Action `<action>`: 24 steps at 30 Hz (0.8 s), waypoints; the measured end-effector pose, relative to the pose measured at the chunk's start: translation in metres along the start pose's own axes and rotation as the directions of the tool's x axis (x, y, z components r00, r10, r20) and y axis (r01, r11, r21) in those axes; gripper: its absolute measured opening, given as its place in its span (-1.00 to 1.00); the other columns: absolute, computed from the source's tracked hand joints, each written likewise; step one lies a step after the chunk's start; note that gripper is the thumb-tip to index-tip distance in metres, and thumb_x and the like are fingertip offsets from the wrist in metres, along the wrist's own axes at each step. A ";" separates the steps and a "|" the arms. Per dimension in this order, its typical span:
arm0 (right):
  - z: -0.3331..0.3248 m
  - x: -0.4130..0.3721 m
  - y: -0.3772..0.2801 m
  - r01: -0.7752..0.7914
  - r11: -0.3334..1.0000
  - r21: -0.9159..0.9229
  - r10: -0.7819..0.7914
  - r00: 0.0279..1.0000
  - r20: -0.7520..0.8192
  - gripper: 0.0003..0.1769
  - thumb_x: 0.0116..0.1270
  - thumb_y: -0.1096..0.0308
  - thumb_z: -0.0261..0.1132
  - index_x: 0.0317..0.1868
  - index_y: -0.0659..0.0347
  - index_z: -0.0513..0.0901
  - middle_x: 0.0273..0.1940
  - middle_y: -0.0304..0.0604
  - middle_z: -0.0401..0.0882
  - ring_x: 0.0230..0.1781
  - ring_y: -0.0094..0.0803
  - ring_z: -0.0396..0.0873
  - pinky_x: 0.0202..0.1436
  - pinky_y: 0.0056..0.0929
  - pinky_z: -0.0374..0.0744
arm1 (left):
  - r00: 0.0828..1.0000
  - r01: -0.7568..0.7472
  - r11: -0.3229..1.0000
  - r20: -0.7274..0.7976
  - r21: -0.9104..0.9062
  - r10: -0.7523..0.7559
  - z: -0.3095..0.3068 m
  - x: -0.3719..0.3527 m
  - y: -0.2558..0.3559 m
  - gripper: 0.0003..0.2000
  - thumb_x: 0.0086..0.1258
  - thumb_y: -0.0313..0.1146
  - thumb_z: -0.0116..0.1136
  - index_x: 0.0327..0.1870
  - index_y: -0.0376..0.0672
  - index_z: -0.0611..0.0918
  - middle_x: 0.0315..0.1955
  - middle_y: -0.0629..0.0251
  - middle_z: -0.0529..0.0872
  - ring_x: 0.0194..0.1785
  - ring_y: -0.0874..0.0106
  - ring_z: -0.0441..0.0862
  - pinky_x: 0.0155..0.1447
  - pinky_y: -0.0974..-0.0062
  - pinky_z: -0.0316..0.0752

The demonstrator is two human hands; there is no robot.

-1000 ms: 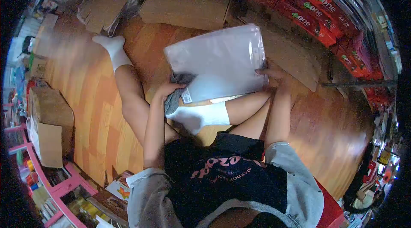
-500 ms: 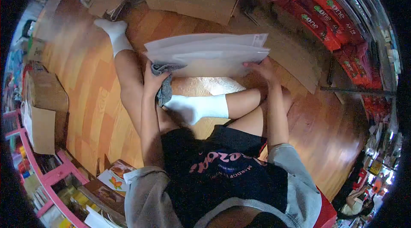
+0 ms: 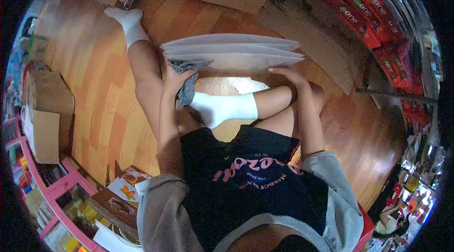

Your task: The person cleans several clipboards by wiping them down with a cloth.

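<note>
A stack of thin, translucent plastic sheets or folders (image 3: 236, 62) stands on edge between my hands, above the floor and my bent leg. My left hand (image 3: 174, 82) is closed around a crumpled grey cloth (image 3: 187, 90) at the stack's left end, and the cloth lies against the front sheet. At the right end, my right hand (image 3: 289, 76) grips the stack's lower corner, with a finger reaching along the front face. The fingers behind the sheets are hidden. At the top, the sheets fan slightly apart.
Flattened cardboard (image 3: 312, 39) lies on the wooden floor (image 3: 109, 91) beyond the stack. Red paper packs (image 3: 364, 15) are piled at the upper right. An open cardboard box (image 3: 47, 134) and a pink rack (image 3: 66, 183) stand at the left. Another person (image 3: 392, 221) shows at the lower right.
The sheets have tilted and spread a little more at the top. Both hands have shifted slightly right in view, and the cloth now reaches further across the front sheet.
</note>
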State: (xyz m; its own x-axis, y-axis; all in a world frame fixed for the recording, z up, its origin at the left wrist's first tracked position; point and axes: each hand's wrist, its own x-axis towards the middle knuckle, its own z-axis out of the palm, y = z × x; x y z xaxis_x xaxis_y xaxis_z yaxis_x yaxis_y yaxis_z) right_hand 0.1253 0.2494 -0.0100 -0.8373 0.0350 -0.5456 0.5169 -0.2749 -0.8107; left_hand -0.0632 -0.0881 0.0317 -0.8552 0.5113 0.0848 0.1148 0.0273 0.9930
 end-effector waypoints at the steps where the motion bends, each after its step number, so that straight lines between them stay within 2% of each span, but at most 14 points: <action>1: 0.004 -0.003 -0.008 -0.017 1.000 0.010 0.016 1.000 0.011 -0.53 0.11 0.32 0.25 0.02 0.32 0.39 -0.02 -0.09 0.46 -0.03 -0.39 0.43 0.00 -0.47 0.44 | 1.000 -0.019 1.000 -0.010 -0.014 0.018 0.004 0.000 0.000 -0.23 -0.18 -0.57 0.30 0.12 -0.29 0.12 -0.05 0.17 0.39 0.03 0.35 0.37 0.14 0.46 0.27; 3: 0.012 -0.006 -0.021 -0.048 0.998 0.028 0.047 0.998 0.038 -0.52 0.06 0.33 0.29 0.00 0.31 0.42 -0.02 -0.09 0.46 -0.02 -0.38 0.43 0.06 -0.44 0.41 | 0.998 -0.018 1.000 -0.056 0.005 0.018 0.009 -0.001 -0.003 -0.24 -0.17 -0.55 0.31 0.11 -0.30 0.12 -0.05 0.14 0.39 0.01 0.35 0.38 0.13 0.45 0.27; 5: 0.008 0.003 -0.002 0.042 0.979 -0.197 -0.072 0.986 -0.149 -0.43 -0.03 0.19 0.38 -0.02 0.29 0.45 0.01 -0.05 0.43 0.06 -0.34 0.38 0.15 -0.41 0.34 | 0.993 -0.026 1.000 -0.119 -0.010 0.024 0.010 0.000 -0.009 -0.23 -0.18 -0.53 0.32 0.11 -0.29 0.13 -0.07 0.13 0.41 0.00 0.34 0.39 0.12 0.44 0.28; 6: 0.005 0.004 0.002 0.091 0.935 -0.342 -0.174 0.960 -0.220 -0.36 -0.07 0.15 0.40 0.00 0.30 0.43 0.00 -0.05 0.44 0.06 -0.31 0.37 0.15 -0.40 0.33 | 0.992 -0.022 0.997 -0.122 0.077 0.031 0.009 0.001 -0.010 -0.25 -0.17 -0.54 0.32 0.11 -0.31 0.14 -0.09 0.12 0.43 -0.01 0.34 0.40 0.11 0.43 0.29; 7: 0.002 0.004 0.005 0.106 0.867 -0.486 -0.273 0.918 -0.287 -0.30 -0.11 0.11 0.42 0.02 0.31 0.40 -0.01 -0.04 0.44 0.05 -0.29 0.37 0.15 -0.40 0.33 | 0.991 -0.022 0.997 -0.128 0.080 0.032 0.009 0.000 -0.012 -0.25 -0.17 -0.54 0.32 0.11 -0.31 0.14 -0.09 0.12 0.43 -0.01 0.34 0.40 0.11 0.43 0.29; 10: 0.040 -0.022 -0.034 0.095 0.890 -0.447 -0.262 0.907 -0.330 -0.39 -0.06 0.24 0.41 -0.01 0.34 0.42 -0.06 -0.06 0.48 -0.04 -0.32 0.42 0.05 -0.40 0.38 | 0.988 -0.023 0.998 -0.153 0.063 0.032 0.013 0.000 -0.003 -0.28 -0.16 -0.57 0.30 0.10 -0.33 0.17 -0.10 0.09 0.46 -0.03 0.33 0.43 0.07 0.45 0.33; 12: 0.039 -0.019 -0.025 0.253 0.823 -0.509 -0.486 0.777 -0.401 -0.34 -0.08 0.23 0.43 0.01 0.35 0.38 -0.05 -0.05 0.46 -0.03 -0.31 0.41 0.05 -0.41 0.38 | 0.977 -0.043 0.999 -0.209 0.029 0.048 0.016 0.003 -0.015 -0.28 -0.16 -0.57 0.30 0.09 -0.33 0.18 -0.11 0.10 0.47 -0.04 0.33 0.44 0.06 0.45 0.34; 13: 0.036 -0.016 -0.021 0.256 0.819 -0.513 -0.492 0.774 -0.399 -0.34 -0.08 0.23 0.43 0.01 0.35 0.38 -0.05 -0.05 0.46 -0.03 -0.31 0.41 0.05 -0.41 0.38 | 0.963 -0.064 0.998 -0.261 -0.006 0.061 0.017 0.003 -0.020 -0.29 -0.17 -0.58 0.30 0.09 -0.33 0.19 -0.12 0.10 0.48 -0.05 0.33 0.45 0.05 0.46 0.35; 16: 0.029 -0.011 -0.014 0.234 0.810 -0.538 -0.500 0.755 -0.424 -0.32 -0.08 0.22 0.43 0.02 0.37 0.36 -0.02 -0.05 0.44 -0.01 -0.27 0.39 0.06 -0.39 0.36 | 0.961 -0.042 0.999 -0.272 0.031 0.049 0.017 -0.001 -0.018 -0.31 -0.17 -0.58 0.30 0.07 -0.33 0.23 -0.12 0.12 0.50 -0.07 0.34 0.47 0.03 0.46 0.37; 17: 0.034 -0.014 -0.018 0.258 0.782 -0.568 -0.529 0.756 -0.385 -0.33 -0.07 0.23 0.42 0.02 0.37 0.36 -0.02 -0.03 0.44 -0.01 -0.26 0.40 0.07 -0.37 0.36 | 0.960 -0.050 0.998 -0.275 0.027 0.055 0.017 -0.002 -0.018 -0.31 -0.17 -0.58 0.30 0.07 -0.33 0.23 -0.12 0.12 0.50 -0.07 0.34 0.47 0.03 0.46 0.37; 19: 0.042 -0.023 -0.026 0.283 0.744 -0.606 -0.562 0.755 -0.337 -0.34 -0.07 0.25 0.42 0.02 0.37 0.36 -0.03 -0.02 0.44 -0.01 -0.25 0.40 0.08 -0.36 0.36 | 0.962 -0.158 0.972 -0.250 -0.175 0.111 0.019 -0.006 -0.017 -0.36 -0.16 -0.56 0.31 0.03 -0.34 0.26 -0.13 0.13 0.52 -0.09 0.36 0.48 0.01 0.48 0.38; 21: 0.064 -0.041 -0.041 0.245 0.824 -0.512 -0.465 0.807 -0.363 -0.39 -0.05 0.29 0.40 0.00 0.37 0.38 -0.06 -0.03 0.47 -0.03 -0.25 0.41 0.08 -0.34 0.36 | 0.961 -0.167 0.973 -0.247 -0.156 0.125 0.019 -0.010 -0.008 -0.37 -0.15 -0.54 0.32 0.01 -0.34 0.27 -0.15 0.13 0.53 -0.10 0.37 0.49 0.00 0.49 0.38; 23: 0.059 -0.038 -0.031 0.263 0.792 -0.550 -0.504 0.790 -0.348 -0.41 -0.04 0.30 0.39 -0.02 0.37 0.39 -0.09 -0.03 0.48 -0.04 -0.27 0.42 0.05 -0.35 0.37 | 0.962 -0.172 0.976 -0.238 -0.134 0.137 0.015 -0.015 -0.002 -0.38 -0.15 -0.51 0.33 -0.01 -0.35 0.28 -0.17 0.13 0.54 -0.11 0.39 0.50 -0.02 0.50 0.39; 24: 0.056 -0.035 -0.024 0.283 0.762 -0.582 -0.542 0.771 -0.335 -0.44 -0.02 0.30 0.38 -0.03 0.37 0.40 -0.11 -0.04 0.50 -0.06 -0.29 0.43 0.03 -0.35 0.39 | 0.965 -0.119 0.991 -0.242 -0.059 0.102 0.012 -0.015 0.000 -0.40 -0.16 -0.50 0.34 -0.03 -0.35 0.30 -0.20 0.13 0.56 -0.14 0.39 0.51 -0.05 0.49 0.40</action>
State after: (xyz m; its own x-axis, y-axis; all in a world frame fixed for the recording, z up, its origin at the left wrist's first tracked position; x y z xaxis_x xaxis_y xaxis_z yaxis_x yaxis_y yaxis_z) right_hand 0.1317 0.2010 0.0407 -0.8655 0.4982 -0.0521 0.2608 0.3594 -0.8960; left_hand -0.0438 -0.0855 0.0298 -0.9358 0.2886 0.2025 0.1856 -0.0850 0.9789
